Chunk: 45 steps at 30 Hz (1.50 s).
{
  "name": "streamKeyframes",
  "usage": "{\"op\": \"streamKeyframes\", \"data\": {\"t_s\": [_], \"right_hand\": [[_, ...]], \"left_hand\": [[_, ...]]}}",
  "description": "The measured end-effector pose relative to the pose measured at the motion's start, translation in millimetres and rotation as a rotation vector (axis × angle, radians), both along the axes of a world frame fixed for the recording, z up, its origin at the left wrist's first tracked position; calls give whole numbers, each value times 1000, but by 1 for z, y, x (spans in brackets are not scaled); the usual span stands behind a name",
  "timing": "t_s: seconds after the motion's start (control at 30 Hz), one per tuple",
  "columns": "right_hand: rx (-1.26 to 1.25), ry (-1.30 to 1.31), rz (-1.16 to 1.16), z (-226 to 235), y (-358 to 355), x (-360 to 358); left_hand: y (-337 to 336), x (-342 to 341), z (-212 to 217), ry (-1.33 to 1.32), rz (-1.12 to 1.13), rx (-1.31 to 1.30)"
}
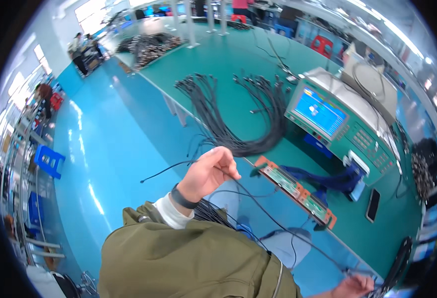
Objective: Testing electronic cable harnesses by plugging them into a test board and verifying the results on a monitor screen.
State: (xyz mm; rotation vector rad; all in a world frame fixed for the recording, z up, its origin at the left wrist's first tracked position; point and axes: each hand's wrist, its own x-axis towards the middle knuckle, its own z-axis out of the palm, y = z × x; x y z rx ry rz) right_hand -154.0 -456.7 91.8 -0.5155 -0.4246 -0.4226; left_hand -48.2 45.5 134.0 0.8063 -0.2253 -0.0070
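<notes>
The left hand (209, 171), raised above the blue floor (104, 149), is closed around a thin black cable (278, 218). The cable runs taut down to the right hand (355, 286), which pinches its other end at the green worktop (228, 64) edge. Bundled black cables (248, 114) lie beyond, left of a green test machine (337, 124).

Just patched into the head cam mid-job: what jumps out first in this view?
The left hand, raised at centre, pinches a thin black cable that runs down to the right hand at the lower edge. Behind it, a big fan of black cable bundles sprawls over the green bench. To the right sits a green tester with a lit blue screen.
</notes>
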Motion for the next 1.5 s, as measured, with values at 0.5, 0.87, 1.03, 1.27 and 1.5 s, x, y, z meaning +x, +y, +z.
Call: {"op": "streamKeyframes", "data": {"t_s": [0.5,0.87,1.03,1.27,1.5], "right_hand": [[-2,886,-277,-86,-108,-46],[-376,1405,-570,-21,-4,-25],[-926,948,-99,-83,104,61],[-542,998,18,-80,179,95],[-495,1057,-35,-89,180,118]], "left_hand": [[188,1,-190,881,1043,-383],[52,31,-117,376,809,577],[-19,27,-85,400,196,354],[-56,44,-82,414,-56,594],[-80,40,-102,352,36,710]]}}
